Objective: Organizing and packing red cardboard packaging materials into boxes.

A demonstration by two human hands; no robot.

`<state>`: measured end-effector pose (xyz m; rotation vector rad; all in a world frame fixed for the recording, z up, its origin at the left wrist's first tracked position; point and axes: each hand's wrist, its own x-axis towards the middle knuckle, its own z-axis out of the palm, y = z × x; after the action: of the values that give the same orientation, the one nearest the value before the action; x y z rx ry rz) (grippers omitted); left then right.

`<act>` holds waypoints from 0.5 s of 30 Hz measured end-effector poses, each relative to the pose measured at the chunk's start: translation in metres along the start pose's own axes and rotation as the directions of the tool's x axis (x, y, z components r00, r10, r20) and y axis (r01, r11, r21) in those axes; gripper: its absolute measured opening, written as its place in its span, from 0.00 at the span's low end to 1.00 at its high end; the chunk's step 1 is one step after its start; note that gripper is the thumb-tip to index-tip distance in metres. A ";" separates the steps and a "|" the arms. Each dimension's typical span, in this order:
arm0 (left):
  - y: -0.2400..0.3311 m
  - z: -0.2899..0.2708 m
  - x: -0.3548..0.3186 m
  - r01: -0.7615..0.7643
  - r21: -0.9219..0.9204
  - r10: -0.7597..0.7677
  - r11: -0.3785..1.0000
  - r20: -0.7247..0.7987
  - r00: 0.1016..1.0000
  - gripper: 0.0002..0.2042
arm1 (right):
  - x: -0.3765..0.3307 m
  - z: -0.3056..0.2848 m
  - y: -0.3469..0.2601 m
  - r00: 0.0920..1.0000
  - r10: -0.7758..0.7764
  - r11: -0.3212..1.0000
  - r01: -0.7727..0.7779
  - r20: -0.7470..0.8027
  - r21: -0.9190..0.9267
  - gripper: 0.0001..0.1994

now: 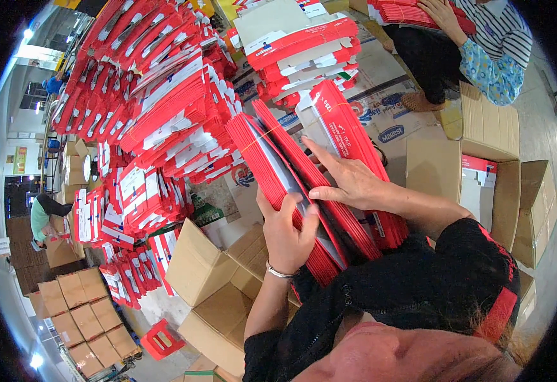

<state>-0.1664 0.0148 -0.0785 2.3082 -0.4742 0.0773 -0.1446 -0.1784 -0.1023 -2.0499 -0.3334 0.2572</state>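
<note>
Red carton bundles [262, 162] lie beneath left fingers [288, 209] gripping one and right fingers [323, 155] spread wide.

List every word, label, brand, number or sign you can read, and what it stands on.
Printed wording is located here, not copied.
White lettering, partly legible: red carton bundle by the right hand.
Blue logo, legible: flattened cardboard on the floor.
Small print, too small to read: stacked red cartons.
White sign, far left: too small.
</note>
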 end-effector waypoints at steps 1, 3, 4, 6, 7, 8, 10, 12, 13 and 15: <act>0.005 -0.001 0.000 0.002 0.002 -0.002 1.000 -0.002 1.000 0.13 | 0.000 -0.001 -0.001 0.999 0.017 1.000 -0.016 0.033 -0.018 0.48; 0.014 -0.003 0.001 0.052 0.083 -0.055 0.995 0.045 0.997 0.20 | 0.000 -0.001 -0.002 0.997 0.037 0.999 -0.034 0.063 -0.037 0.49; 0.013 0.000 0.002 0.044 0.031 -0.044 0.999 0.015 0.999 0.24 | 0.000 0.001 0.000 0.999 0.010 0.998 -0.008 0.035 -0.055 0.48; 0.009 -0.001 0.001 0.036 0.015 -0.036 0.999 0.036 0.999 0.23 | 0.000 0.001 0.000 1.000 -0.017 0.997 0.017 0.007 -0.071 0.47; 0.007 -0.003 0.001 0.029 0.001 -0.029 1.000 0.054 0.998 0.22 | 0.000 0.000 0.000 1.000 0.005 0.999 -0.004 0.024 -0.036 0.46; 0.004 -0.005 0.000 0.030 0.003 -0.030 1.000 0.054 0.998 0.22 | 0.000 -0.001 -0.001 0.999 0.026 1.000 -0.026 0.043 -0.002 0.45; -0.002 -0.006 -0.004 0.073 -0.076 -0.066 0.994 0.085 0.994 0.17 | -0.001 -0.003 0.001 0.998 0.040 0.999 -0.041 0.050 0.026 0.44; -0.005 0.000 -0.008 0.062 -0.137 -0.062 0.989 0.002 0.998 0.15 | -0.002 -0.005 0.000 0.996 0.054 0.996 -0.058 0.065 0.070 0.43; -0.005 0.002 -0.010 0.045 -0.197 -0.062 0.979 -0.081 0.995 0.14 | -0.001 -0.004 0.000 0.996 0.053 0.996 -0.058 0.065 0.072 0.43; 0.000 0.001 -0.010 0.030 -0.167 -0.045 0.986 -0.085 0.995 0.13 | -0.001 -0.001 0.000 0.998 -0.066 0.998 0.066 0.010 -0.015 0.42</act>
<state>-0.1761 0.0172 -0.0812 2.1402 -0.3772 0.1174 -0.1450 -0.1795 -0.1012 -2.0492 -0.4097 0.2251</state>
